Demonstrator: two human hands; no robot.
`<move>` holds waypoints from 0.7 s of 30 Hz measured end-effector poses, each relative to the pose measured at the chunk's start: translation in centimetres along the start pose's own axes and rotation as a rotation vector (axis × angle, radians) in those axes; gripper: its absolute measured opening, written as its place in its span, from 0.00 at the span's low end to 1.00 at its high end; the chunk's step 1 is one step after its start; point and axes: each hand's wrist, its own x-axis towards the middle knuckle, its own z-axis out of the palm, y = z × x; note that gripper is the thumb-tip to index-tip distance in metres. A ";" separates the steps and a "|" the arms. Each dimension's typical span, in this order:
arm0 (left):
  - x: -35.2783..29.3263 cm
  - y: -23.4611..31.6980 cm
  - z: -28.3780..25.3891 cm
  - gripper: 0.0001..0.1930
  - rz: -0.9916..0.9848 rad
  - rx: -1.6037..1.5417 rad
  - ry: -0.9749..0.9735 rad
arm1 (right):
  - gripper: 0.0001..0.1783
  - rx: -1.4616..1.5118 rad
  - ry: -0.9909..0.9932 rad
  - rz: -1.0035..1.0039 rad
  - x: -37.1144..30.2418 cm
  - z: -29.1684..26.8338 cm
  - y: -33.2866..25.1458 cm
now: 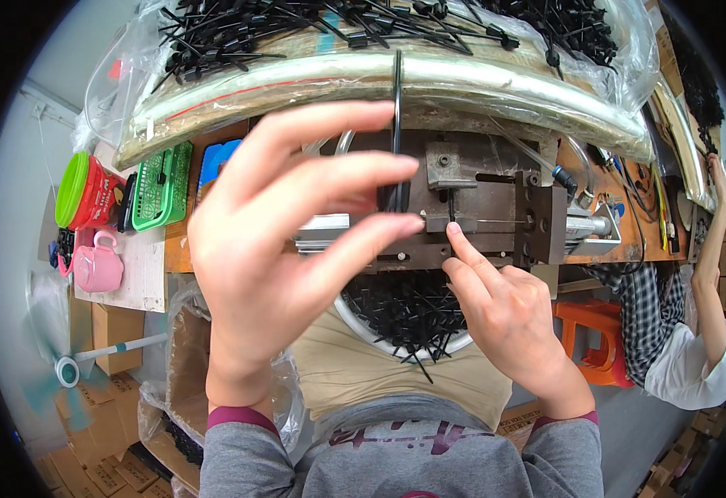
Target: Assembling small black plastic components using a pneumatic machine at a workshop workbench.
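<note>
Raised toward the camera, my left hand (267,212) pinches a slim black plastic rod (397,124) with a thicker lower end. The rod stands upright between the thumb and fingers. The hand is slightly blurred. My right hand (508,311) reaches with its index finger stretched out and the other fingers loosely curled. That fingertip touches the lower end of a small black part (452,206) set in a brown metal fixture (502,203) on the bench. The right hand grips nothing that shows. Part of the fixture is hidden behind my left hand.
A heap of black plastic parts (363,25) lies behind the fixture, above a plastic-wrapped ledge (545,100). More parts fill a white-rimmed bowl (359,326) at my lap. At left are a green basket (162,187) and pink cup (99,264). A seated person (695,365) works at right by an orange stool (591,336).
</note>
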 end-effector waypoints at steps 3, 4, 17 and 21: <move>-1.3 -0.1 -0.4 0.19 0.094 0.119 0.050 | 0.11 -0.011 -0.028 -0.050 0.7 -0.9 0.3; -1.9 -0.3 -0.5 0.20 0.106 0.125 0.074 | 0.09 -0.008 -0.032 -0.074 1.3 -1.3 0.5; -5.5 0.5 4.3 0.16 0.101 0.016 -0.068 | 0.26 -0.104 -0.095 0.291 27.9 -3.4 5.9; -6.5 -0.1 4.9 0.16 0.071 0.044 -0.115 | 0.28 -0.039 -0.110 0.060 28.8 -2.4 10.7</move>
